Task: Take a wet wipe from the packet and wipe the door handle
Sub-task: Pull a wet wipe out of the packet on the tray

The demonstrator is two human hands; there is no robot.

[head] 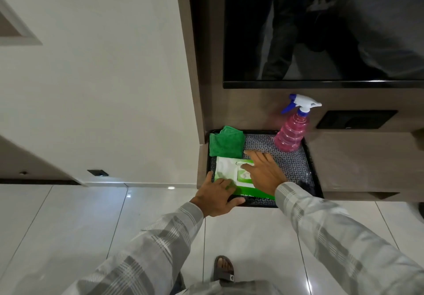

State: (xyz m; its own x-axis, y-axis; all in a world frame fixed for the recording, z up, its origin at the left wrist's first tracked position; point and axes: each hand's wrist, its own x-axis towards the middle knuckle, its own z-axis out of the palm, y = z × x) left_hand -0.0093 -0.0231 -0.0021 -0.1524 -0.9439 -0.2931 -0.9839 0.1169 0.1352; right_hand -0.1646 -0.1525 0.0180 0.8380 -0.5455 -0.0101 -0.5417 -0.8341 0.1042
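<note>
A green and white wet wipe packet [226, 168] lies flat in a black patterned tray [296, 168] on a low wooden shelf. My left hand [215, 197] presses on the packet's near left corner, thumb along its left edge. My right hand [261, 172] rests on the packet's right half, fingertips at the lid flap on top. Whether the flap is lifted I cannot tell, and no wipe shows outside the packet. No door handle is in view.
A folded green cloth [227, 143] lies at the tray's back left. A pink spray bottle [292, 131] with a white and blue trigger stands at the back right. A dark television screen [321, 30] hangs above the shelf. Glossy floor tiles [91, 226] and my sandalled foot [223, 268] are below.
</note>
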